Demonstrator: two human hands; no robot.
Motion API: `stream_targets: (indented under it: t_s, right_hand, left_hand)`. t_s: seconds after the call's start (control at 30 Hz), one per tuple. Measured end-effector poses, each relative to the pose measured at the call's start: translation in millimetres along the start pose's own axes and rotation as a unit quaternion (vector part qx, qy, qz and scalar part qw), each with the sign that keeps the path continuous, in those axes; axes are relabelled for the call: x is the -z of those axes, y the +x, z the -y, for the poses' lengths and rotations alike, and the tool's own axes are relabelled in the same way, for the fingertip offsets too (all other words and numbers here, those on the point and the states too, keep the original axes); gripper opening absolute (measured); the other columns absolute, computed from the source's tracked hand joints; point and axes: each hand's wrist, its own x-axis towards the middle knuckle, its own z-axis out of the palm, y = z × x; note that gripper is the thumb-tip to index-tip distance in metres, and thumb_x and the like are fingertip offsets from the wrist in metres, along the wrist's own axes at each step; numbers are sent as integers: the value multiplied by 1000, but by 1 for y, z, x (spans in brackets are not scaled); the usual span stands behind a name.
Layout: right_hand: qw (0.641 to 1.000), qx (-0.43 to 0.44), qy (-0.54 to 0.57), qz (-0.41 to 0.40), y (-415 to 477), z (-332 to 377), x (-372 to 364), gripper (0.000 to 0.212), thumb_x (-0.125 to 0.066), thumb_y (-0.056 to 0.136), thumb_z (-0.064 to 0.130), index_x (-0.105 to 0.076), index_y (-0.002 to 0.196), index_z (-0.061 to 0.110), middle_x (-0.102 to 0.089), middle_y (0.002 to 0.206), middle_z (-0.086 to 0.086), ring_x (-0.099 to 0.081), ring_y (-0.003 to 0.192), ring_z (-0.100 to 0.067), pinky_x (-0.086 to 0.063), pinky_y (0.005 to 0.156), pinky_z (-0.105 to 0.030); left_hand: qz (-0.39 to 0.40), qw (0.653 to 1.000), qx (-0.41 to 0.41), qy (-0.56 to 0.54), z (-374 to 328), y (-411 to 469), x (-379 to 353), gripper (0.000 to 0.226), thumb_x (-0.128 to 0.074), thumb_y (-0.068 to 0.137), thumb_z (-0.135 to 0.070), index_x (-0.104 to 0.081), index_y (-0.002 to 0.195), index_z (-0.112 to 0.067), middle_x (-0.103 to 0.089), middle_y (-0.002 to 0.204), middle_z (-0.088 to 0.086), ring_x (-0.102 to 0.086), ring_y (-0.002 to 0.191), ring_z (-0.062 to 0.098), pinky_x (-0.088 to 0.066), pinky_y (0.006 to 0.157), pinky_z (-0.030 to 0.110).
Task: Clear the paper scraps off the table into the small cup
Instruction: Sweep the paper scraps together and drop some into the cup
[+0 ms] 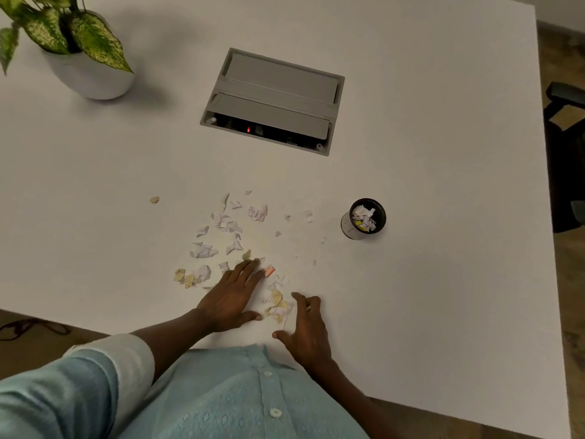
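The left hand (234, 299) is lying flat on the tabletop (411, 312) with fingers straight and wide, holding nothing. The right hand (304, 334) is resting beside it at 4 o'clock, fingers spread and lightly bent, also gripping nothing. Between them a small heap of paper scraps (278, 307) is sitting, apparently being herded together. Most of the remaining scraps (221, 229) are lying scattered from 11 to 12 o'clock of the hands, with one stray tan scrap (154, 199) well apart at 10 o'clock. The small cup (364, 220) is standing upright between 1 and 2 o'clock, near the scatter but touching none of it, and already looking nearly full.

The likely trouble: the heap is sitting close to the tabletop's near edge at 6 o'clock, so a sweep toward the body could be sending pieces onto the floor. Thin flat pieces may be slipping under the fingers. Stuffing more into the crowded cup could be spilling scraps or tipping it.
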Motion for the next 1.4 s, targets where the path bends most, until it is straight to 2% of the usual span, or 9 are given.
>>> stream_targets:
  t_s: [0.07,0.13,0.37,0.5,0.67,0.87,0.97,1.23,1.4]
  right_hand:
    - [1000,0,-3,-2,0,4,-3,93,-85,73,48,-33,146,27,-32,138,-1,-57,114,-20,-53,90,-31]
    - [1000,7,-10,-8,2,9,-3,87,-83,75,48,-36,145,25,-33,136,-2,-57,111,-20,-55,89,-33]
    - [999,18,-20,-21,20,23,-3,51,-77,86,38,-52,128,24,-38,127,-2,-61,102,-19,-57,88,-29]
    - [998,22,-40,-38,28,22,-4,39,-74,91,26,-58,126,22,-46,127,-3,-62,106,-18,-56,93,-26]
    - [995,58,-51,-64,33,16,3,15,-65,96,17,-66,111,14,-56,111,-5,-62,93,-18,-56,83,-27]
    - [994,36,2,-100,39,9,15,8,-68,91,9,-70,96,15,-63,97,0,-63,85,-15,-45,72,-15]
    - [987,10,59,-148,42,6,29,12,-72,85,7,-73,89,18,-64,90,1,-63,79,-14,-53,72,-23]
    - [922,-43,134,-361,67,7,122,16,-86,73,10,-74,83,16,-67,80,-4,-64,68,-23,-46,63,-28]
    - [896,-45,167,-409,90,8,188,16,-83,76,10,-75,89,11,-72,88,-7,-67,75,-21,-54,69,-30]
  left_hand:
    - [6,1000,-12,-2,-10,5,0,104,-58,95,-66,1,167,-20,9,176,9,1,163,33,-22,131,50]
    - [-1,999,-35,12,-20,11,3,95,-60,100,-52,-2,168,-19,6,175,14,-6,162,34,-28,128,48]
    - [-32,997,-63,-6,-35,16,5,47,-51,109,-27,-43,155,-22,-21,170,17,-32,152,34,-44,119,41]
    - [-57,996,-60,-23,-33,16,7,29,-44,110,-19,-57,136,-14,-43,151,13,-43,134,26,-51,104,35]
    - [-63,996,-54,-36,-29,19,9,27,-47,108,-18,-62,129,-9,-52,134,11,-50,117,24,-51,95,36]
    - [-115,984,-21,-134,-36,26,23,16,-68,94,-8,-73,109,-8,-60,110,10,-62,92,28,-56,75,38]
    - [-148,969,9,-198,-45,35,34,12,-73,93,-9,-75,105,-8,-62,110,6,-65,87,23,-59,75,36]
    - [-256,917,1,-305,-104,101,113,16,-84,85,-18,-77,98,-13,-65,97,3,-64,77,18,-56,70,36]
    - [-270,908,-18,-320,-140,156,155,23,-88,83,-22,-77,100,-11,-68,100,8,-68,79,21,-59,73,40]
